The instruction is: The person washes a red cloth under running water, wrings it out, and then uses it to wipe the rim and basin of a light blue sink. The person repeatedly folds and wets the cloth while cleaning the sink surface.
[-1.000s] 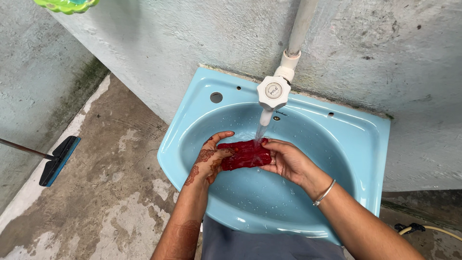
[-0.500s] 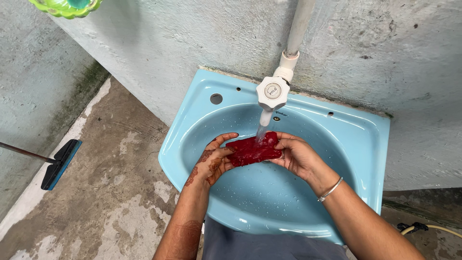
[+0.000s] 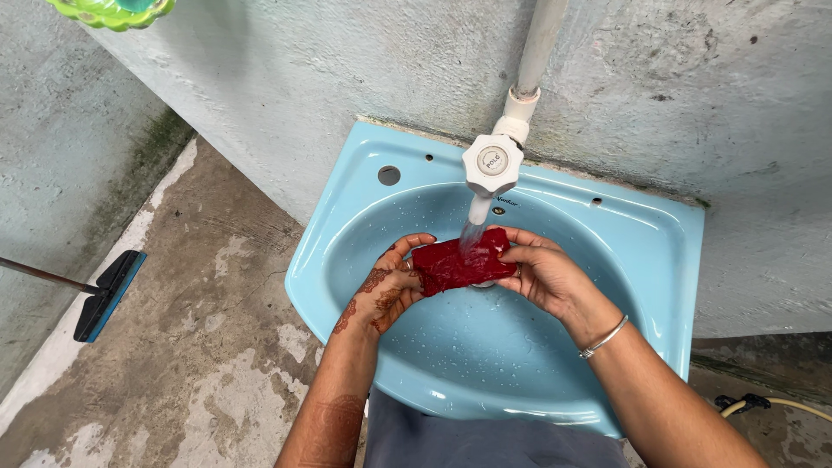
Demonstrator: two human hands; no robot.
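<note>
A dark red flat piece, cloth or sponge, [image 3: 459,260] is stretched between both my hands over the light blue wall basin [image 3: 364,217]. My left hand [image 3: 388,290], marked with henna patterns, grips its left end. My right hand [image 3: 542,273], with a thin bangle on the wrist, grips its right end. Water runs from the white plastic tap [image 3: 490,169] straight onto the middle of the red piece. Droplets cover the bowl of the basin.
A white pipe [image 3: 539,48] rises from the tap up the rough grey wall. A floor wiper with a black and blue head [image 3: 108,295] lies on the stained concrete floor at the left. A green plastic object [image 3: 113,10] sits top left. A hose end [image 3: 763,404] lies lower right.
My hands have raised the red piece a little toward the tap and pulled it flatter, so the water stream now lands on its middle.
</note>
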